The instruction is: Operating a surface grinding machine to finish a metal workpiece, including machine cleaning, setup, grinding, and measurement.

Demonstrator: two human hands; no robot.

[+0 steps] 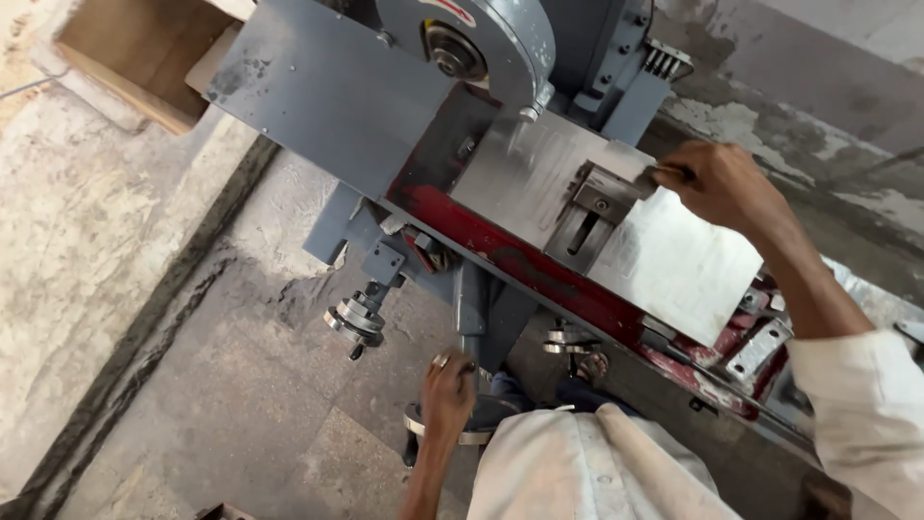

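Hands of a seated person work at a grey and red metalworking machine (404,116) that fills the middle and upper part of the frame. The right hand (724,183), at the right of the frame, reaches onto the machine's flat steel bed plate (674,265). Its fingers (685,175) are closed together around a thin dark tool or handle, whose tip sits against a small slotted clamp block (592,214) bolted on the plate. What exactly the dark piece is cannot be told from here.

The left hand (449,393), at the lower centre of the frame, hangs below the machine. Its fingers (452,364) are curled shut over a round metal handwheel (423,429), with a ring showing on one finger. Just to the upper left of it, a second knurled metal knob (356,320) sticks out from the underside of the machine, apart from the hand.

A curved grey guard (500,43) with a round hub covers the top centre of the machine. In the upper left corner of the frame stands an open cardboard box (135,91); its inside looks bare brown, though only part of it shows. A stained stone floor (241,404) spreads across the lower left. The person's pale shirt (587,472) shows at the bottom edge.
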